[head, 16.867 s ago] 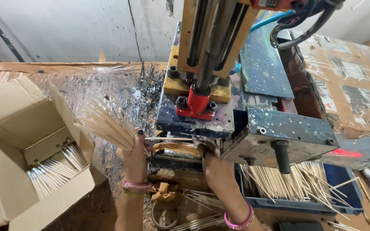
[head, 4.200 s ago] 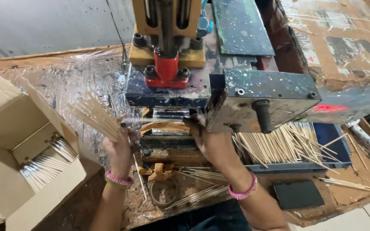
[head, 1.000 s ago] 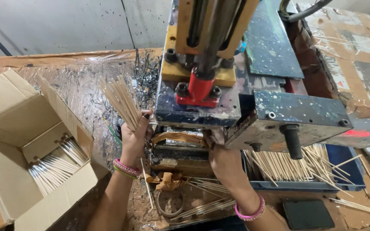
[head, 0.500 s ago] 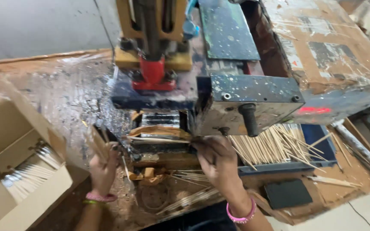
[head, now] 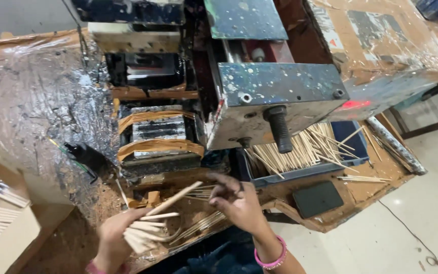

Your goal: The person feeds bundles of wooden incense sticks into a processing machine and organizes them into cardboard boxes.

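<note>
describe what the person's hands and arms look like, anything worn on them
Both hands are bare, without gloves. The right hand has a pink beaded bracelet around the wrist and a bare forearm, no sleeve showing. The left hand shows a sliver of a pink wristband at the frame's bottom edge; its forearm is out of view.

Pale, glossy floor (head: 422,203) at right, a thin dark cable lying across it. Worn wooden table (head: 366,190), paint-spattered. Grey wall (head: 21,18) behind.

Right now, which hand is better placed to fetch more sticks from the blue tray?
Probably the right hand: it is free of any bundle and sits just beside the blue tray of loose sticks. The left hand is farther off and already grips a bundle of sticks.
</note>
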